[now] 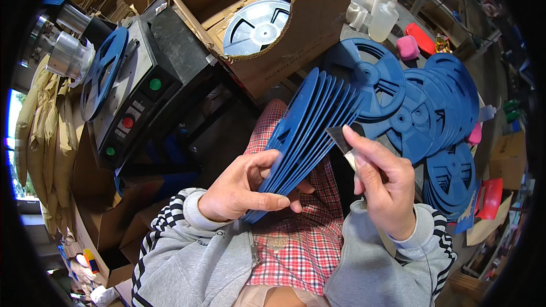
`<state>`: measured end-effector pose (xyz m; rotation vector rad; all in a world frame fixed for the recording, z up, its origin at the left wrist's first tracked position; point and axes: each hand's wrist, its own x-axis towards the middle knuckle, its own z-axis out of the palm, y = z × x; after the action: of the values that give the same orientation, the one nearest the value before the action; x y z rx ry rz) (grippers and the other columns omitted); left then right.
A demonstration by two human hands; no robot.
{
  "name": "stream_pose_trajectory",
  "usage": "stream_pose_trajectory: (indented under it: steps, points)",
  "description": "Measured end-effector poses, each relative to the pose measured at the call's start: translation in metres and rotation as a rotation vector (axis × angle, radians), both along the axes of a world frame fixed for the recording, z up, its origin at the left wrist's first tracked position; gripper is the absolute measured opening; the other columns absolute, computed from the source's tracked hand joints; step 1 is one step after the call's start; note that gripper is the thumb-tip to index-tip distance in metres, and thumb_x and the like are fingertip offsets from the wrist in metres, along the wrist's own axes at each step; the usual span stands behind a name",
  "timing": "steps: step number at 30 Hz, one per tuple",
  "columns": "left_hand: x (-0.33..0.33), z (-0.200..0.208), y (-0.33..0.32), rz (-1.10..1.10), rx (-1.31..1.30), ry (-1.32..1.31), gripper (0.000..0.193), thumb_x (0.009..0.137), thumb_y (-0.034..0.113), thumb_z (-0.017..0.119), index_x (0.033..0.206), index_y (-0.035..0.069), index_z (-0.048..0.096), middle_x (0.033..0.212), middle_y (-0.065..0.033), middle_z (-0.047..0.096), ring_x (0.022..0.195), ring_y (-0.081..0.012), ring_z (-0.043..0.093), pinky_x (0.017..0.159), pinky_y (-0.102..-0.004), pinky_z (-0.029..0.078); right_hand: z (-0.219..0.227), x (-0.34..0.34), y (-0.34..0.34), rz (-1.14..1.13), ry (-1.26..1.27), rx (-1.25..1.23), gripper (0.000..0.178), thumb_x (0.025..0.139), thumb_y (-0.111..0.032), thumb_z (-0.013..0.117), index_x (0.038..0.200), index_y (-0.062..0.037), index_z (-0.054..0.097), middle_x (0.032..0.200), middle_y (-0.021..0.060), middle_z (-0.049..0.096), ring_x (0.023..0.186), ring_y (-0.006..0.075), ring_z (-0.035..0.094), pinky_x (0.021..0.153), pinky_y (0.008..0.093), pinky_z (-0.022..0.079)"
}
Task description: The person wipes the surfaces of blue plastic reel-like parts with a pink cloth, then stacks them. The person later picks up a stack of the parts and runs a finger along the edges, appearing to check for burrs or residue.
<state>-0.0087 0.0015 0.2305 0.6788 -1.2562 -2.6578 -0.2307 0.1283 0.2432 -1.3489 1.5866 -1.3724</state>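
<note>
A fanned stack of blue plastic reel discs stands tilted over my lap. My left hand is closed around its lower end, thumb on the near side and fingertips showing beyond the edges. To the right of the discs, my right hand pinches a small flat blade between thumb and fingers. The blade is dark and slanted at its tip, with a pale part under the fingers. Its tip is close to the disc edges; whether it touches them I cannot tell.
More blue reel discs lie overlapping on the right. Ahead, a cardboard box holds a pale disc. At left stands a machine with buttons and a blue disc. A bottle and pink sponge sit far right.
</note>
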Motion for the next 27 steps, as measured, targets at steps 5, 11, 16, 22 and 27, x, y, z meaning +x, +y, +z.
stream_pose_trajectory:
  steps: [5, 11, 16, 22, 27]
  points:
    - [0.000, 0.001, 0.001, 0.019, 0.009, 0.004, 0.062, 0.083, 0.002, 0.076, 0.138, -0.004, 0.048, 0.118, -0.0198, 0.068, 0.097, -0.0230, 0.072, 0.093, -0.0351, 0.055, 0.002, 0.000, 0.002, 0.048, 0.002, 0.011, 0.037, 0.097, 0.003, 0.055, 0.133, 0.0005, 0.062, 0.081, 0.0082, 0.068, 0.055, 0.0056, 0.054, 0.050, 0.0207, 0.042]
    - [-0.002, 0.003, -0.001, 0.007, -0.004, -0.015, 0.060, 0.083, 0.002, 0.076, 0.137, -0.004, 0.049, 0.118, -0.0191, 0.068, 0.097, -0.0228, 0.072, 0.094, -0.0349, 0.055, 0.001, 0.013, 0.008, 0.138, 0.047, -0.040, 0.038, 0.097, 0.003, 0.053, 0.133, 0.0007, 0.062, 0.085, 0.0099, 0.070, 0.055, 0.0069, 0.056, 0.052, 0.0210, 0.045]
    - [0.001, 0.000, -0.001, 0.025, -0.002, 0.022, 0.060, 0.083, 0.002, 0.077, 0.136, -0.004, 0.050, 0.119, -0.0193, 0.068, 0.098, -0.0232, 0.072, 0.094, -0.0353, 0.055, 0.008, 0.014, 0.014, 0.122, 0.068, -0.063, 0.035, 0.096, 0.000, 0.058, 0.131, 0.0044, 0.061, 0.087, 0.0132, 0.072, 0.063, 0.0125, 0.064, 0.058, 0.0248, 0.051]
    - [-0.003, 0.005, 0.000, 0.087, 0.015, -0.046, 0.067, 0.076, 0.003, 0.080, 0.135, -0.007, 0.051, 0.115, -0.0226, 0.069, 0.091, -0.0256, 0.073, 0.087, -0.0369, 0.057, -0.003, 0.002, 0.010, -0.041, 0.472, -0.288, 0.025, 0.086, -0.002, 0.072, 0.108, 0.0039, 0.063, 0.099, 0.0179, 0.070, 0.085, 0.0265, 0.067, 0.073, 0.0356, 0.053]
    - [-0.001, -0.002, -0.001, 0.048, -0.019, 0.021, 0.054, 0.083, -0.003, 0.074, 0.132, -0.005, 0.052, 0.115, -0.0173, 0.069, 0.098, -0.0221, 0.072, 0.092, -0.0327, 0.056, -0.007, 0.024, 0.006, 0.288, 0.777, -0.438, 0.016, 0.091, -0.015, 0.062, 0.086, -0.0052, 0.051, 0.131, 0.0220, 0.064, 0.132, 0.0381, 0.055, 0.117, 0.0583, 0.029]
